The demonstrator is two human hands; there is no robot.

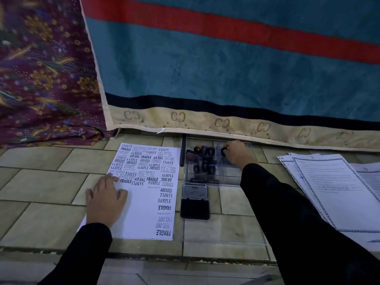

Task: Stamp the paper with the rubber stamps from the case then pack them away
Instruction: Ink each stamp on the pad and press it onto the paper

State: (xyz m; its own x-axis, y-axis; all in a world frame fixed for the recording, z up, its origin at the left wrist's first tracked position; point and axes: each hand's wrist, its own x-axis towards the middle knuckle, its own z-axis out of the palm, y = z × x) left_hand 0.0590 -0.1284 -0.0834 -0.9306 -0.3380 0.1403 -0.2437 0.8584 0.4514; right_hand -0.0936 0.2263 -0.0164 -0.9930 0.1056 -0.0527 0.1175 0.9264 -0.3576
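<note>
— At one o'clock from the stamped paper (144,212), what is the right hand (236,153) doing?
— It reaches into the clear case (232,177), fingers curled round the black knob of one rubber stamp (223,150). The other stamps (204,159) stand clustered at nine o'clock of it, inside the case.
— And the left hand (104,199)?
— It lies flat on the paper's left half, fingers straight and spread, pressing the sheet to the tiled floor (41,186).
— Where's the ink pad (195,208)?
— Open, at six o'clock of the case, just beside the paper's right edge. A stack of printed documents (333,186) lies at three o'clock, and a teal blanket (226,68) at twelve.
</note>
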